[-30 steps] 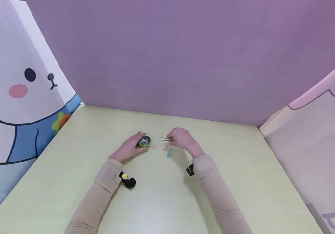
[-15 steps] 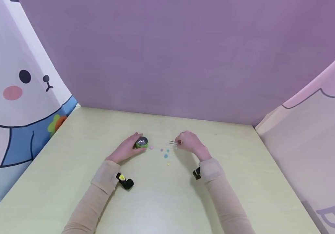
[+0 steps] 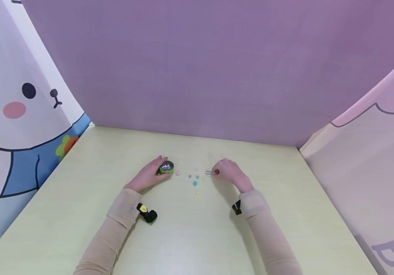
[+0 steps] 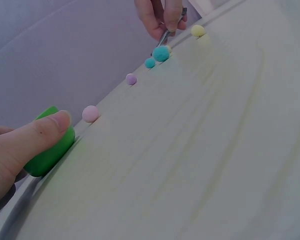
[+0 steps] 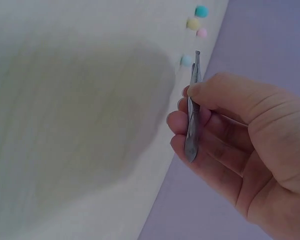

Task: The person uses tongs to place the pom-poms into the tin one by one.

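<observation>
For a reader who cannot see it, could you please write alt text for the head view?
A left hand holds a small green tin on a pale table, while the right hand pinches tweezers beside scattered pastel pom-poms.

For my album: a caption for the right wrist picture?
Right hand pinching metal tweezers near tiny pom-poms.

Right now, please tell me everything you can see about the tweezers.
The tweezers are slim, grey metal, two flat arms joined at the rounded back end. The right hand pinches them between thumb and fingers near the middle. Their narrow tips look close together and empty, and they point toward the small colored pom-poms on the pale table, touching none of them.
</observation>
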